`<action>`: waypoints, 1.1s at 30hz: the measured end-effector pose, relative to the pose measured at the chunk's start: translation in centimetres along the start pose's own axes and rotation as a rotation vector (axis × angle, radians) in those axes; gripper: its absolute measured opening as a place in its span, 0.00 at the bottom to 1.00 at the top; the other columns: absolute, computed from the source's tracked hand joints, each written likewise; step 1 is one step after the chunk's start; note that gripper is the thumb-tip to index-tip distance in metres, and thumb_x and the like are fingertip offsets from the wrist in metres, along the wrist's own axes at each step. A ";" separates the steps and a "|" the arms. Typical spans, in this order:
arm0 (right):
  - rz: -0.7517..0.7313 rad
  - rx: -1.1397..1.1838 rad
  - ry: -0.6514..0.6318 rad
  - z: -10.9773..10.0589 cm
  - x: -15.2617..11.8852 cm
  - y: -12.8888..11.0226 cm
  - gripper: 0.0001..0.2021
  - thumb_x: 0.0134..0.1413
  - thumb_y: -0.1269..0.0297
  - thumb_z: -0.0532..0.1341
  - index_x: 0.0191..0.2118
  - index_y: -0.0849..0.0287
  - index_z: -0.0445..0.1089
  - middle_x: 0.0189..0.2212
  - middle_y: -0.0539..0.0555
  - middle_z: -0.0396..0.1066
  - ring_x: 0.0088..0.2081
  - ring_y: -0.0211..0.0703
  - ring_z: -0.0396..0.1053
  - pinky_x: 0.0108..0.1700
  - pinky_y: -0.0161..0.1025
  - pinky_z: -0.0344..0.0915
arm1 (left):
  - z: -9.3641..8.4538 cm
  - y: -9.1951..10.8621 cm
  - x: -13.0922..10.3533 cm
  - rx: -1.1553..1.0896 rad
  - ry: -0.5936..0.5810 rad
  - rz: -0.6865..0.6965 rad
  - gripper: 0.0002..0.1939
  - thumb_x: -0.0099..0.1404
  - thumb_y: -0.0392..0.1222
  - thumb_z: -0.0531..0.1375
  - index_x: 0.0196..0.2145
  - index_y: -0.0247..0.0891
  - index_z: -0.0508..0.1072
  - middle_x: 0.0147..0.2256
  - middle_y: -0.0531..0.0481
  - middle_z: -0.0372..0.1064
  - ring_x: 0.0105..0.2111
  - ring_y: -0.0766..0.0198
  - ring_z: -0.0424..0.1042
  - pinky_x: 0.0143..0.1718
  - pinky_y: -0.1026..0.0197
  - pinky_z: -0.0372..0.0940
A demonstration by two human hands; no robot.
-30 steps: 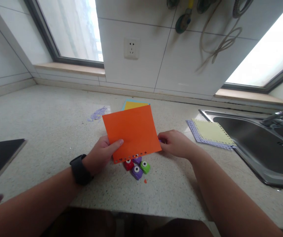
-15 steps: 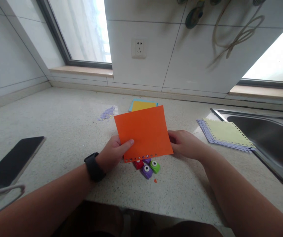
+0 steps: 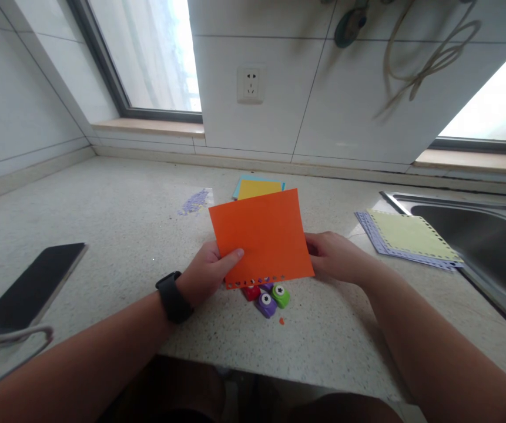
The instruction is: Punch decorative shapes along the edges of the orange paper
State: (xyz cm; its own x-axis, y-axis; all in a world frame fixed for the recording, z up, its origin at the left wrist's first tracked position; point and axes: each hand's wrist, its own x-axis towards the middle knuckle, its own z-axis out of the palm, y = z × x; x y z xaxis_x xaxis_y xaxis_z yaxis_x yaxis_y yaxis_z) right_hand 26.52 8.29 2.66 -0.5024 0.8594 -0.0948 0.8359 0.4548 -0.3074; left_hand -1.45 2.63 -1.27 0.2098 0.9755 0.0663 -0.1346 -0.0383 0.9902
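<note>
An orange sheet (image 3: 261, 235) with a row of small punched holes along its near edge is held up over the counter. My left hand (image 3: 211, 270) grips its left side, thumb on top. At the right edge is my right hand (image 3: 332, 257), fingers curled, their tips partly hidden behind the sheet; what they hold is hidden. Just below the sheet lie a purple punch (image 3: 266, 305), a green punch (image 3: 281, 295) and a red punch (image 3: 251, 292), with another purple one partly covered. A small orange scrap (image 3: 281, 321) rests near them.
Yellow paper (image 3: 259, 188) on blue sheets lies behind. At right, a pale yellow punched sheet (image 3: 405, 232) tops purple ones beside the sink (image 3: 468, 226). Purple scraps (image 3: 195, 201) lie back left. A phone (image 3: 32, 288) and cable (image 3: 19, 335) are at far left.
The whole view has shifted slightly, so things appear a little further right. Both hands and the orange sheet keep nearly the same pose.
</note>
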 end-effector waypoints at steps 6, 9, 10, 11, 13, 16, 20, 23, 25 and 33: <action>0.004 -0.016 -0.015 -0.2 0.1 0.0 0.13 0.61 0.58 0.57 0.38 0.57 0.78 0.28 0.54 0.76 0.28 0.42 0.67 0.31 0.38 0.56 | -0.2 -0.5 0.2 -0.004 -0.004 0.020 0.22 0.64 0.52 0.67 0.51 0.36 0.81 0.50 0.41 0.81 0.47 0.48 0.80 0.55 0.46 0.72; -0.014 -0.020 -0.009 -0.1 0.1 0.1 0.15 0.62 0.58 0.56 0.34 0.57 0.79 0.26 0.54 0.75 0.27 0.41 0.65 0.31 0.38 0.55 | -0.2 -0.6 0.2 -0.018 -0.004 0.015 0.20 0.65 0.51 0.67 0.50 0.37 0.81 0.49 0.42 0.81 0.46 0.49 0.80 0.54 0.48 0.73; -0.022 -0.018 -0.008 -0.1 0.1 0.2 0.15 0.62 0.58 0.56 0.33 0.57 0.79 0.25 0.54 0.74 0.27 0.41 0.65 0.31 0.38 0.55 | -0.1 -0.6 0.3 -0.021 0.000 0.016 0.20 0.65 0.51 0.67 0.50 0.37 0.82 0.49 0.42 0.81 0.46 0.50 0.80 0.53 0.49 0.73; -0.031 -0.012 -0.006 -0.1 0.1 0.2 0.15 0.62 0.58 0.57 0.33 0.57 0.79 0.25 0.53 0.74 0.27 0.41 0.64 0.31 0.38 0.55 | -0.1 -0.6 0.3 -0.022 0.004 0.015 0.19 0.64 0.51 0.67 0.49 0.37 0.82 0.48 0.43 0.81 0.46 0.50 0.80 0.52 0.49 0.74; -0.048 0.010 -0.005 0.0 0.1 0.2 0.13 0.61 0.60 0.58 0.34 0.57 0.79 0.24 0.53 0.73 0.27 0.40 0.63 0.30 0.38 0.55 | 0.0 -0.5 0.2 -0.025 0.008 0.009 0.19 0.64 0.51 0.68 0.49 0.37 0.82 0.47 0.43 0.82 0.45 0.50 0.81 0.50 0.49 0.75; -0.073 0.061 -0.012 0.1 0.0 0.1 0.11 0.59 0.61 0.59 0.33 0.57 0.78 0.24 0.51 0.71 0.26 0.38 0.60 0.29 0.37 0.54 | 0.2 -0.3 0.2 -0.023 0.019 0.004 0.19 0.63 0.51 0.68 0.48 0.37 0.82 0.46 0.43 0.82 0.44 0.49 0.81 0.48 0.50 0.75; -0.124 0.145 -0.059 0.2 -0.2 -0.1 0.10 0.58 0.60 0.60 0.30 0.58 0.76 0.21 0.47 0.65 0.25 0.36 0.56 0.28 0.36 0.52 | 0.2 -0.2 0.1 -0.022 0.044 0.006 0.20 0.62 0.52 0.69 0.46 0.37 0.83 0.45 0.43 0.83 0.43 0.50 0.81 0.49 0.52 0.75; -0.158 0.215 -0.113 0.2 -0.2 -0.2 0.12 0.58 0.57 0.61 0.31 0.59 0.76 0.21 0.46 0.64 0.26 0.37 0.55 0.29 0.36 0.53 | 0.2 -0.3 0.1 -0.039 0.053 -0.009 0.20 0.61 0.52 0.70 0.47 0.37 0.83 0.45 0.43 0.83 0.43 0.51 0.82 0.49 0.53 0.75; -0.172 0.250 -0.146 0.1 -0.2 -0.2 0.12 0.58 0.56 0.62 0.31 0.59 0.76 0.21 0.46 0.64 0.26 0.37 0.55 0.29 0.36 0.54 | 0.1 -0.4 0.1 -0.045 0.062 -0.015 0.20 0.61 0.52 0.70 0.47 0.37 0.83 0.45 0.43 0.83 0.43 0.51 0.82 0.48 0.53 0.75; -0.170 0.289 -0.018 0.2 -0.2 -0.2 0.12 0.63 0.62 0.57 0.38 0.58 0.78 0.25 0.49 0.71 0.27 0.38 0.62 0.31 0.36 0.57 | 0.0 -1.1 0.5 -0.217 0.173 -0.029 0.20 0.62 0.47 0.70 0.49 0.36 0.81 0.48 0.44 0.82 0.46 0.51 0.81 0.49 0.53 0.76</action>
State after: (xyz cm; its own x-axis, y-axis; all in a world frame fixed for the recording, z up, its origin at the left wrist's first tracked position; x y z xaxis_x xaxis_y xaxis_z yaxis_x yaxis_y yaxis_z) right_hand 26.40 7.94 2.59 -0.6352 0.7716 -0.0352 0.6438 0.5037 -0.5761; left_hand -1.21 3.14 -2.35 0.0505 0.9987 -0.0018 -0.3390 0.0189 0.9406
